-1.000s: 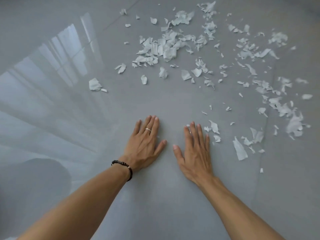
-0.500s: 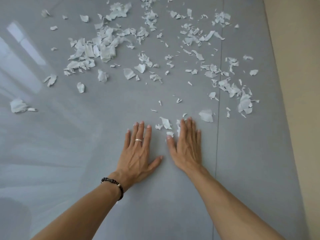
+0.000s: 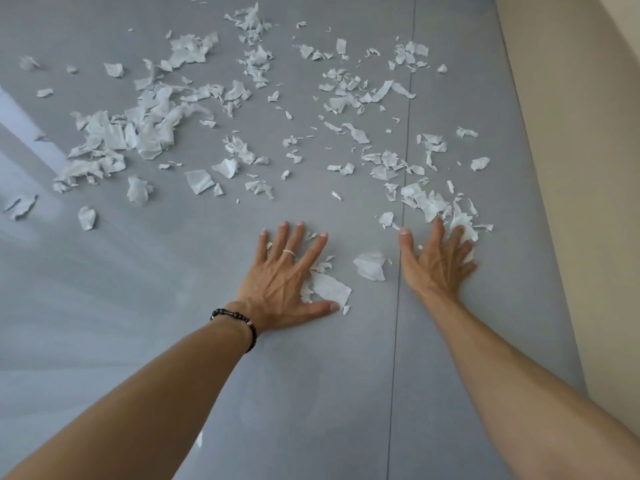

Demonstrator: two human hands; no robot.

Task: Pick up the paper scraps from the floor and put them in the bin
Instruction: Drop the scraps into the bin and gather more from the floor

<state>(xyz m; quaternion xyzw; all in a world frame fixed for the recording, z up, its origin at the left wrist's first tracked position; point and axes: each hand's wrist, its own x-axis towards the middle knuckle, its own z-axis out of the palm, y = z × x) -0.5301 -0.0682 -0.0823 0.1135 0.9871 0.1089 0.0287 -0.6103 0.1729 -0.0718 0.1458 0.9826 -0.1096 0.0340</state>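
1. Kneeling low over the glossy grey tiled floor (image 3: 145,289), a person is reaching both bare arms forward and laying both hands palm down on it
2. Their left hand (image 3: 282,284), wearing a thin silver ring (image 3: 289,252) and a black beaded bracelet (image 3: 239,322) at the wrist, is lying flat with fingers spread and straight, gripping nothing; it is pressing on a flat torn white paper scrap (image 3: 330,289) that is peeking out between forefinger and thumb
3. Their right hand (image 3: 438,259) is also lying spread and flat, holding nothing, its outer fingers resting on a crumpled white paper clump (image 3: 462,225) just beside the cream wall (image 3: 571,168)
4. Sitting between the two hands, touching neither, is a loose crumpled white paper piece (image 3: 370,266)
5. Beyond the fingertips, the torn white paper scraps (image 3: 138,133) are lying scattered across the floor, thickest at the far left, thinner toward a dark tile joint (image 3: 407,133) running up past the right thumb
6. No bin is showing
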